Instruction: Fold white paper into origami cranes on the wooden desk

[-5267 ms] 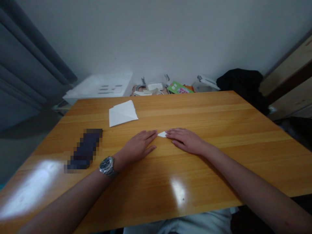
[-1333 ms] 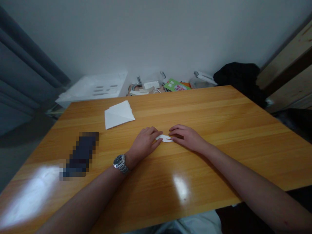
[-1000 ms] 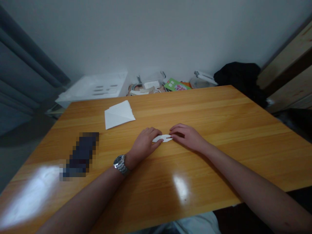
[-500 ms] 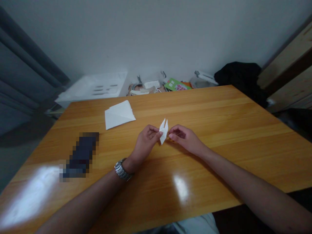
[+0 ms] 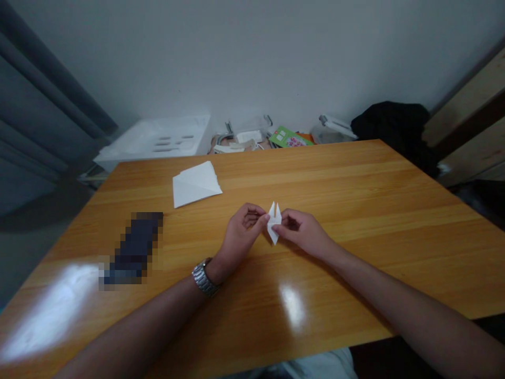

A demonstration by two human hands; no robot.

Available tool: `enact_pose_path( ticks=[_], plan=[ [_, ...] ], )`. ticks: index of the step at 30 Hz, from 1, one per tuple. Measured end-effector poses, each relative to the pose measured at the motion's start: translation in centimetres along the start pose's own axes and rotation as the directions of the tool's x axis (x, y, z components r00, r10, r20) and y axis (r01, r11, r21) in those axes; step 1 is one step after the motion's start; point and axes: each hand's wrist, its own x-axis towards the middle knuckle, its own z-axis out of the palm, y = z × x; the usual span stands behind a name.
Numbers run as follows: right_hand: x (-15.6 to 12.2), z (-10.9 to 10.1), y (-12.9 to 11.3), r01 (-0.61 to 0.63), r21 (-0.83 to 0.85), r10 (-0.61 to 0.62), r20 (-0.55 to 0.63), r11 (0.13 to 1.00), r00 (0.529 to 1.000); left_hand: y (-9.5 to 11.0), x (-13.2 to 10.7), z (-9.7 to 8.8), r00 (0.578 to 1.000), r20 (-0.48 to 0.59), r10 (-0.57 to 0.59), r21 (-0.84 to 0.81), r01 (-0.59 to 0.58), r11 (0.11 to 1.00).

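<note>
A small folded piece of white paper is held above the wooden table, two narrow points up and one point down. My left hand pinches its left edge between thumb and fingers; a metal watch is on that wrist. On the other side, my right hand grips the right edge, its thumb lying over the lower front. The fingers behind the paper are partly hidden.
Flat white paper sheets lie at the table's back left. A dark pixelated object rests on the left of the wooden table. Behind the far edge are a white tray-like piece, a green booklet and black cloth.
The folded paper has moved slightly right and toward me, and stands straighter. My right hand, beside it before, now has its thumb on it. The view has shifted a little.
</note>
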Motion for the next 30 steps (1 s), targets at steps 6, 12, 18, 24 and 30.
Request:
enact_pose_path(
  ticks=[6, 12, 18, 24, 30],
  plan=[
    [-0.2, 0.2, 0.0, 0.067, -0.228, -0.070, -0.006, 0.971, 0.998, -0.7, 0.3, 0.0, 1.000, -0.023, -0.004, 0.053, 0.005, 0.999],
    [-0.3, 0.1, -0.7, 0.221, -0.481, -0.233, 0.037, 0.848, 0.972, -0.9, 0.4, 0.0, 0.999, -0.035, -0.004, 0.054, 0.006, 0.999],
    [-0.4, 0.1, -1.0, 0.278, -0.530, -0.271, 0.092, 0.801, 0.958, -0.4, 0.3, -0.1, 0.998, -0.059, 0.022, 0.118, -0.015, 0.993],
    [-0.5, 0.1, -1.0, 0.307, -0.565, -0.299, 0.109, 0.766, 0.948, -0.2, 0.4, 0.1, 0.995, -0.101, 0.007, 0.138, 0.007, 0.990],
    [-0.3, 0.3, -0.9, 0.236, -0.477, -0.229, 0.073, 0.847, 0.971, -0.2, 0.4, 0.0, 0.995, -0.101, -0.002, 0.114, 0.013, 0.993]
  ],
)
